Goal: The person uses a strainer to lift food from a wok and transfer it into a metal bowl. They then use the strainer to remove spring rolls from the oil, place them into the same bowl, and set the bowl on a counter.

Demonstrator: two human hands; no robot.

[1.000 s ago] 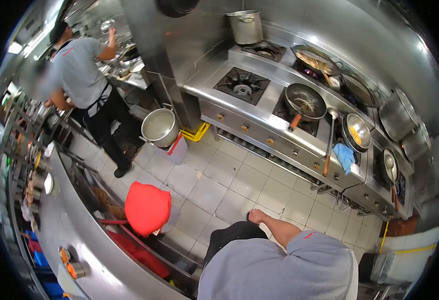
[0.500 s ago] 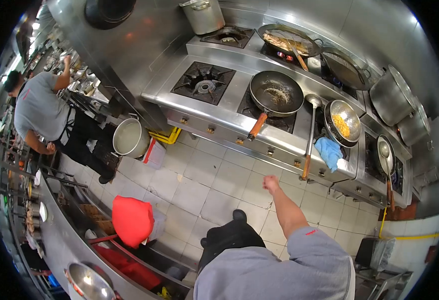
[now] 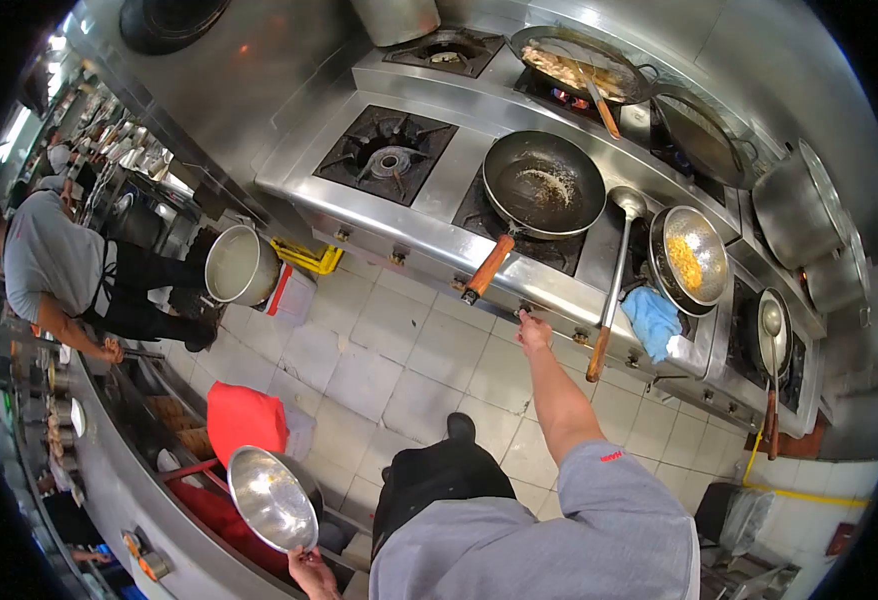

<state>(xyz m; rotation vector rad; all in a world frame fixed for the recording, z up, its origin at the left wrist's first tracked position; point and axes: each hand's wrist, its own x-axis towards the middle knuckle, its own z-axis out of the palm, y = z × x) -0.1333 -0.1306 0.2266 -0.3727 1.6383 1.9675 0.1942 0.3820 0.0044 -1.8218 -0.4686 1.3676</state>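
My left hand (image 3: 311, 575) grips the rim of a shiny steel bowl (image 3: 272, 497), tilted beside the counter at the lower left. The inside of the bowl looks bare apart from small specks. My right hand (image 3: 534, 332) reaches to the front of the stove, its fingers closed on a control knob (image 3: 521, 313) below the wok's handle. Above it, a black wok (image 3: 544, 185) with a wooden handle sits on a burner, some oily residue in its base. To the right lies a long ladle (image 3: 617, 275) with its wooden handle jutting over the edge.
A steel strainer bowl with yellow bits (image 3: 687, 262) rests near a blue cloth (image 3: 651, 320). Food cooks in a rear pan (image 3: 574, 70) over flame. A pot (image 3: 244, 265) stands on the left, near a co-worker (image 3: 54, 250). A red cloth (image 3: 246, 422) hangs near the counter (image 3: 109, 470).
My right hand has moved forward and up to the stove knob. My left hand has come into view with the steel bowl. The co-worker has lowered a raised arm.
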